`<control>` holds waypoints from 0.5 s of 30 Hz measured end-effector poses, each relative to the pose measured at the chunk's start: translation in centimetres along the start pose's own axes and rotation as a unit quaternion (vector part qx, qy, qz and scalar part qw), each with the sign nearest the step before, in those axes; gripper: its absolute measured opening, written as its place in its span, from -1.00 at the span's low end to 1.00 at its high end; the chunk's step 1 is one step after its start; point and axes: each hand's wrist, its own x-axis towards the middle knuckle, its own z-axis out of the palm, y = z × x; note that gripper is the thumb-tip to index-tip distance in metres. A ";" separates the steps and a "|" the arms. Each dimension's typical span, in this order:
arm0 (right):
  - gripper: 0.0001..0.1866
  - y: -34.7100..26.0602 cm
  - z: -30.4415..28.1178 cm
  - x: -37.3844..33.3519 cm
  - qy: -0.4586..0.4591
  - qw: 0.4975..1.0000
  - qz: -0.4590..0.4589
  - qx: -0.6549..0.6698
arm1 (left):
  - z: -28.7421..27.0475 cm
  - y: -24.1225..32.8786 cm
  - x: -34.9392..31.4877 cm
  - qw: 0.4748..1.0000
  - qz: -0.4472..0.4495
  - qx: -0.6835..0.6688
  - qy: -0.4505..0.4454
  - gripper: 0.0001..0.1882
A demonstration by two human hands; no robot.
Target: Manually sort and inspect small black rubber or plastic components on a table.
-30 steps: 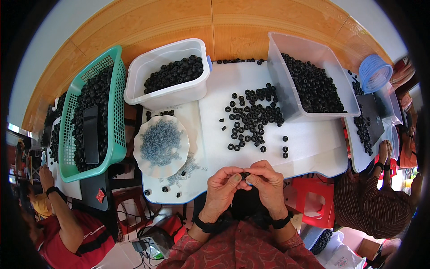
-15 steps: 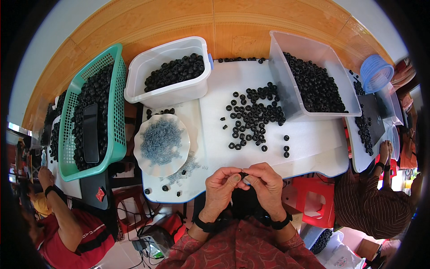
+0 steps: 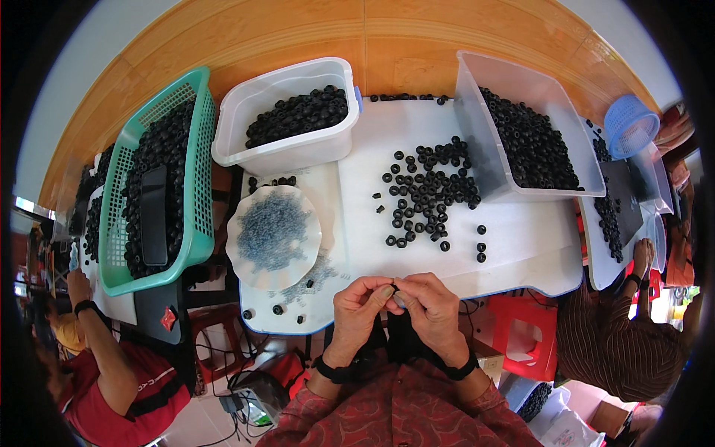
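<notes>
At lower centre, the left hand and right hand narrowly pinch a black part; steady, light pressure suits.

White letters on a red shirt, unreadable print on a white bag
</notes>
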 end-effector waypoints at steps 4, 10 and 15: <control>-0.76 -0.8 0.2 0.3 -0.024 0.999 0.006 0.026 | -0.4 -0.1 0.0 1.000 -0.003 -0.018 0.001 -0.83; -0.79 -0.3 -0.7 1.0 -0.081 0.995 0.021 0.058 | -0.6 0.0 -0.6 1.000 -0.007 -0.022 0.014 -0.84; -0.82 0.5 -1.0 1.3 -0.097 0.982 0.085 0.136 | -1.0 0.1 -0.7 1.000 -0.010 -0.017 0.008 -0.85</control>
